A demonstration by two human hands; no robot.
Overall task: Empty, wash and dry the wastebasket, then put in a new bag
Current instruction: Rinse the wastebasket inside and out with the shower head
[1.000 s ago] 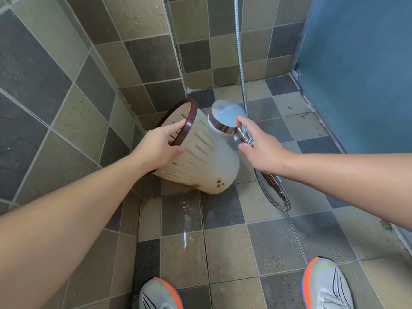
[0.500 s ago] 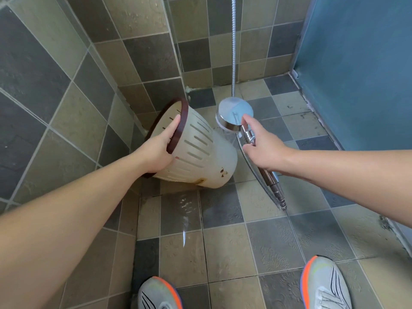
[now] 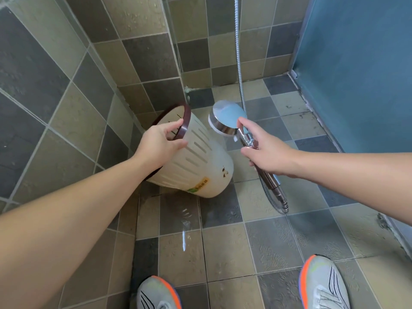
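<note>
A cream slotted wastebasket (image 3: 200,166) with a dark brown rim is tilted on its side above the tiled floor, its mouth facing the left wall. Brown stains and a yellow-green sticker mark its lower wall. My left hand (image 3: 159,144) grips the rim, fingers over the edge and thumb on the outer wall. My right hand (image 3: 266,152) holds the chrome handle of a shower head (image 3: 227,118), whose round face points at the basket's side from just to its right. No water stream is visible. The basket's inside is mostly hidden.
The metal shower hose (image 3: 239,63) hangs down the back wall and loops under my right hand. Tiled walls close in at left and back; a blue glass panel (image 3: 356,63) stands right. The floor (image 3: 185,219) is wet. My two shoes (image 3: 156,295) are at the bottom.
The basket has rotated in my left hand, bringing the sticker into view. The shower head has swung slightly, staying close to the basket's side.
</note>
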